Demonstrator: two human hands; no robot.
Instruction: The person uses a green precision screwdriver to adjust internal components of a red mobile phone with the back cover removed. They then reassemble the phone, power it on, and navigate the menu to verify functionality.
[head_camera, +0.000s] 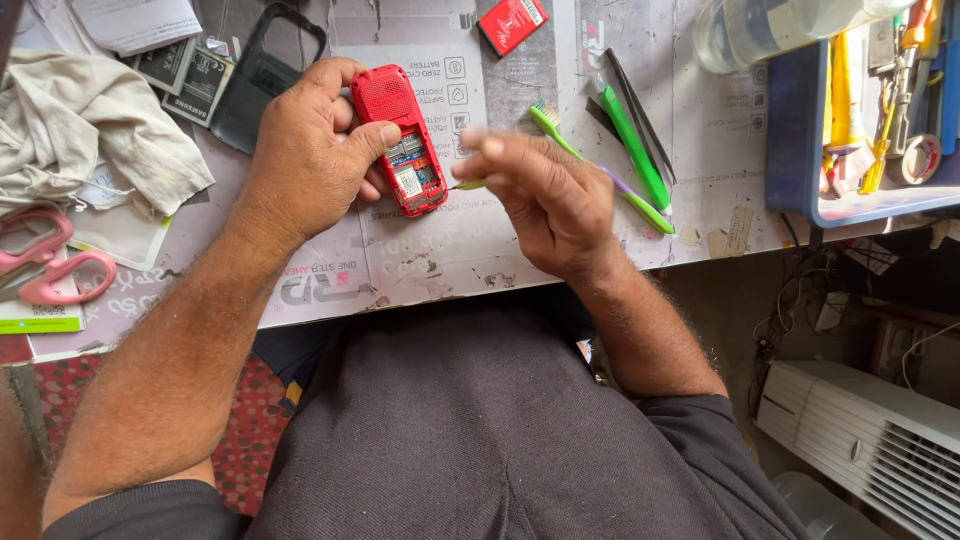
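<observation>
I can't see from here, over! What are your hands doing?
Left hand grips red phone, back open. Right hand pinches small yellow-green tool at its edge. Green toothbrush lies behind, nothing blocking.

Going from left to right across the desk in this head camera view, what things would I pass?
Pink scissors → crumpled cloth → black phone cover → left hand holding the red phone → right hand → green toothbrush → blue tool tray.

Surface (440, 255), printed-sheet covered: crumpled cloth (85, 125), pink scissors (50, 262), green toothbrush (600, 170), tweezers (640, 115), blue tray (795, 140), red battery (512, 24).
</observation>
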